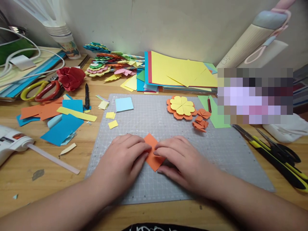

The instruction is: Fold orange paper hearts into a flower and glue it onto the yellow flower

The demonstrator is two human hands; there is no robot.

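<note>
A square of orange paper (154, 162) lies turned cornerwise on the grey cutting mat (154, 112). My left hand (127, 152) pinches its left corner between thumb and fingers. On the right side, my right hand (180, 155) has its fingertips on the paper and its thumb by the lower right edge; the right corner is hidden under that hand. Beyond my right hand are a layered yellow and orange paper flower (182, 106) and small folded orange pieces (200, 123). Small yellow squares (113, 124) and a light blue square (124, 104) lie past my left hand.
At left are a glue gun (14, 142), blue paper scraps (64, 128) and red-and-yellow-handled scissors (47, 91). A utility knife (279, 163) and black scissors (281, 149) lie at right. Coloured sheets (180, 70) and finished paper flowers (103, 64) rest along the wall.
</note>
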